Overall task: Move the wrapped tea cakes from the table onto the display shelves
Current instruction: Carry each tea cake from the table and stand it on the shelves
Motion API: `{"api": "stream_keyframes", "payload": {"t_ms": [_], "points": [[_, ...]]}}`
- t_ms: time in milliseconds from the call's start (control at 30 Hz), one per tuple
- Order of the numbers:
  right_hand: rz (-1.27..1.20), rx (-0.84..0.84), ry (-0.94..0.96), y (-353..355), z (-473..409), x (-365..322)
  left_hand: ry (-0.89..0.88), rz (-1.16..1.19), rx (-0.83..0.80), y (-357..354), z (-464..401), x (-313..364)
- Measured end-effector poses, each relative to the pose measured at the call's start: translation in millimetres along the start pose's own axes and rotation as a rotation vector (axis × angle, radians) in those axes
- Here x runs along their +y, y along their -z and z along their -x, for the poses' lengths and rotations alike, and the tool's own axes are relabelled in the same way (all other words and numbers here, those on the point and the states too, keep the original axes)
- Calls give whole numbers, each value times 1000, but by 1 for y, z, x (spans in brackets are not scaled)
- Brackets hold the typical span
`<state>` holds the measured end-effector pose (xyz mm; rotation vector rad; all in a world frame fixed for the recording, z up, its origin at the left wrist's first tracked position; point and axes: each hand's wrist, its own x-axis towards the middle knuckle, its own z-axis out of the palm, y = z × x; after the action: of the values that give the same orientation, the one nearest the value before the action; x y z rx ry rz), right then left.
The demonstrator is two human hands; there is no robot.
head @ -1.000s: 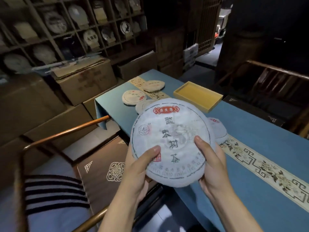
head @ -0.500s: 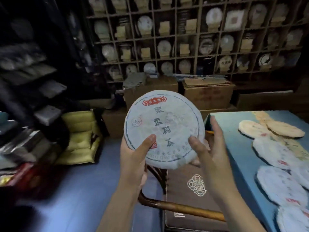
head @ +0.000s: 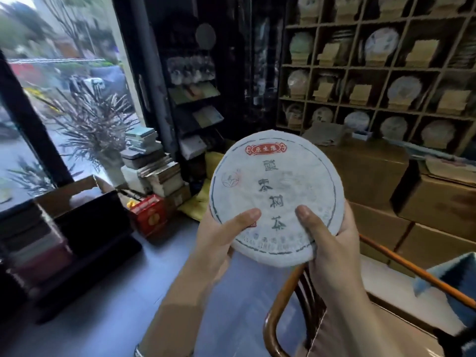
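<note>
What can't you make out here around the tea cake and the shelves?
- Back of the tea cake, head view: faces away; both hands' fingers behind it are hidden.
- Left hand, right hand: only thumbs and palms show.
- Display shelves: labels blurred, too small.
- Table: cut off at the right edge.

This is a tea shop. At the upper right of the frame a wooden grid of shelves (head: 381, 68) fills the wall, each cubby holding a round wrapped tea cake (head: 404, 90) propped upright on a small stand, or a tan card. Below the shelves, at right, cardboard boxes (head: 371, 171) sit stacked. A dark rack (head: 195, 104) at upper centre carries slanted packets and boxes, with piles of boxed goods (head: 154, 171) on the floor beside it. A large window (head: 64, 81) at upper left looks onto a street, with a spiky plant (head: 90, 124) in front of it. A wooden chair (head: 288, 305) stands at lower right.
</note>
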<state>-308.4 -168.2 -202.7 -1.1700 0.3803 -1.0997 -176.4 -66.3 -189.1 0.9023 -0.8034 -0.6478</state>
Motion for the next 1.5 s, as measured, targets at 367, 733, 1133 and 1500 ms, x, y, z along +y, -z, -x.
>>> {"api": "stream_keyframes", "payload": {"t_ms": [367, 733, 1133, 1500], "points": [[-92, 24, 93, -140, -93, 98, -240, -252, 261, 126, -102, 16], [93, 9, 120, -236, -237, 120, -430, -216, 222, 241, -276, 58], [288, -32, 227, -212, -391, 129, -378, -128, -44, 225, -432, 13], [182, 29, 264, -115, -647, 142, -424, -127, -179, 149, -674, -76]]}}
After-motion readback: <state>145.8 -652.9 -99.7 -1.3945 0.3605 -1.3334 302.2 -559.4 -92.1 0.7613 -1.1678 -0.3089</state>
